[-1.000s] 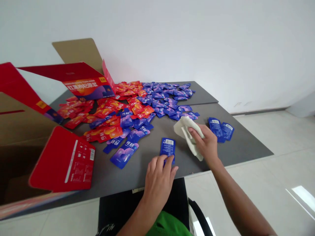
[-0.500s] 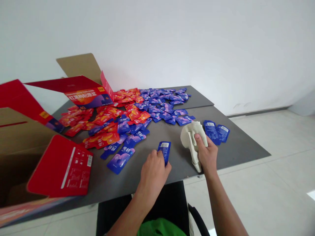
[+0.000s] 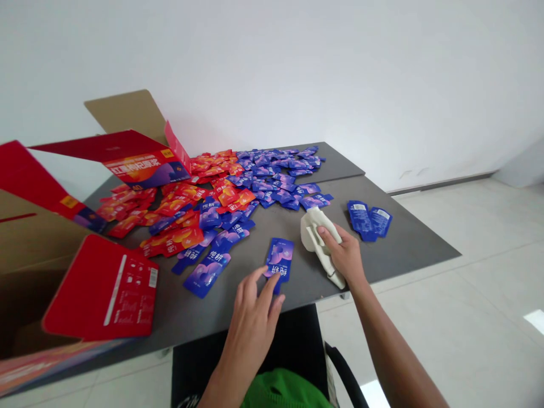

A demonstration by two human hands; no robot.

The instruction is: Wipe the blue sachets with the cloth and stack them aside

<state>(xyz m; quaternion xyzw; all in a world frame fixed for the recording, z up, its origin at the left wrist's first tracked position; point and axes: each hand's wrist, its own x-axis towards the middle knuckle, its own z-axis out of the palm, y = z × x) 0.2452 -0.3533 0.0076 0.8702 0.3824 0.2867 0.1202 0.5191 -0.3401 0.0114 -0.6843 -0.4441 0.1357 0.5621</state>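
Observation:
One blue sachet (image 3: 280, 255) lies front side up near the table's front edge. My left hand (image 3: 254, 309) is open, its fingers apart and fingertips at the lower end of that sachet. My right hand (image 3: 346, 252) is closed around a folded cream cloth (image 3: 317, 238), held just above or on the table. Two blue sachets (image 3: 361, 218) lie overlapping, back side up, beyond my right hand. To the left are a few loose blue sachets (image 3: 207, 274) beside a pile of red-orange sachets (image 3: 172, 241). More blue sachets (image 3: 266, 173) are heaped farther back.
A large open red box (image 3: 106, 289) with raised flaps stands at the left. Behind it is another open red box (image 3: 147, 167). The grey table (image 3: 408, 241) meets a white wall at the back. A black chair (image 3: 297, 334) is below the front edge.
The sachet in my left hand has turned from its back to its front and lies released on the table. My left hand has opened. The view has shifted slightly.

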